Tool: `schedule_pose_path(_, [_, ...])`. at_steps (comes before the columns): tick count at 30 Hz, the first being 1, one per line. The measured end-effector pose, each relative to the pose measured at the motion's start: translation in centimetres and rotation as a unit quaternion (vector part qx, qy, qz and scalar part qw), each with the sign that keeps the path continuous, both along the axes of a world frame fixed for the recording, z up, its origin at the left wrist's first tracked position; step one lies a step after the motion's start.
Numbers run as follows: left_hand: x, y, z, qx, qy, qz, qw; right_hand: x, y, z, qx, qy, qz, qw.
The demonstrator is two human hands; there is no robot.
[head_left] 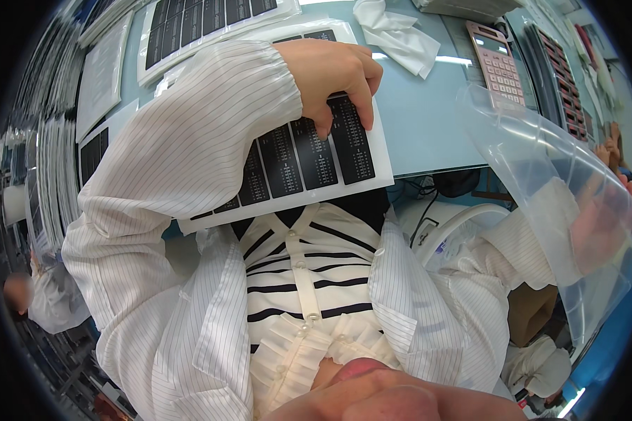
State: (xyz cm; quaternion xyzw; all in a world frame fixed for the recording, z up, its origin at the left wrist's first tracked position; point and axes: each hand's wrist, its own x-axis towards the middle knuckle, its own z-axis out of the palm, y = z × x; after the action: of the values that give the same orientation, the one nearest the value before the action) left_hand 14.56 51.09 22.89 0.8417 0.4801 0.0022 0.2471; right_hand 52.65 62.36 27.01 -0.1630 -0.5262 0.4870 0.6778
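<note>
My left hand (340, 74) reaches across a stack of white sheets (383, 158) printed with black label panels. Its thumb and a finger are bent down and apart, with their tips on the panels of the top sheet; the other fingers are partly hidden. Off to the right, my right hand (598, 231) shows blurred through a large clear plastic sheet (527, 151). It grips this sheet, which hangs curved and tilted beside the table. A pale patch shows through the plastic near that hand.
A crumpled white cloth (398, 36) and a pink calculator (496, 63) lie on the pale blue table (428, 112). More label sheets (203, 31) are stacked at the far left. A dark rack (558, 81) stands far right. Below it are a brown box (531, 312) and other people's hands (609, 149) farther off.
</note>
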Motion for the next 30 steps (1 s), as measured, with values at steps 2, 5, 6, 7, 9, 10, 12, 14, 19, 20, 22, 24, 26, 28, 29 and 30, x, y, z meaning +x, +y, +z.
schedule_pose_path(2, [-0.1,-0.1,0.0,0.002,0.001,-0.003,1.0,-1.3,-0.8,0.2,0.008,0.016,-0.004,1.0])
schedule_pose_path(5, [0.1,-0.2,0.2,-0.002,-0.004,0.009,1.0,-1.9,-1.1,0.2,0.009,0.027,-0.012,1.0])
schedule_pose_path(6, [0.2,-0.2,0.3,-0.009,-0.008,0.023,1.0,-2.0,-1.1,0.1,0.005,0.03,-0.019,0.999])
schedule_pose_path(7, [0.2,-0.2,0.2,-0.009,-0.008,0.023,1.0,-2.1,-1.1,0.1,0.001,0.034,-0.025,0.999])
schedule_pose_path(9, [0.0,-0.1,0.1,-0.003,-0.013,0.018,1.0,-2.2,-1.2,0.1,-0.006,0.042,-0.039,0.998])
schedule_pose_path(10, [0.0,0.0,0.1,-0.003,-0.013,0.017,1.0,-2.2,-1.2,0.1,-0.01,0.045,-0.046,0.998])
schedule_pose_path(12, [-0.1,0.0,0.0,-0.006,-0.015,0.019,1.0,-2.3,-1.3,0.1,-0.016,0.053,-0.059,0.997])
schedule_pose_path(14, [0.0,-0.2,0.2,0.0,-0.02,0.028,0.999,-2.4,-1.3,0.1,-0.023,0.06,-0.071,0.995])
schedule_pose_path(19, [-0.6,-0.9,0.2,0.131,-0.041,0.099,0.986,-2.0,-0.7,0.1,-0.029,0.081,-0.09,0.992])
schedule_pose_path(20, [-0.7,-1.1,1.1,0.177,-0.073,0.118,0.974,-1.2,0.0,-0.1,-0.022,0.049,-0.056,0.997])
schedule_pose_path(22, [-1.3,-1.4,2.7,0.217,-0.104,0.129,0.962,-1.0,0.6,-0.2,-0.009,0.017,-0.02,1.0])
schedule_pose_path(24, [-1.2,-2.0,2.5,0.174,-0.181,0.132,0.959,-2.1,1.3,-0.3,-0.026,0.046,0.102,0.993])
schedule_pose_path(26, [-1.0,-3.6,3.2,0.102,-0.295,0.13,0.941,-4.4,2.3,0.2,-0.038,0.076,0.239,0.967])
schedule_pose_path(28, [-0.4,-5.7,3.8,0.061,-0.361,0.198,0.909,-7.6,2.0,1.1,-0.033,0.09,0.321,0.942])
schedule_pose_path(29, [-0.1,-6.7,3.8,0.034,-0.388,0.26,0.884,-9.9,0.8,1.5,-0.011,0.069,0.278,0.958])
schedule_pose_path(30, [-0.1,-7.7,3.9,0.049,-0.383,0.265,0.884,-11.4,-0.2,1.9,0.014,0.05,0.234,0.971])
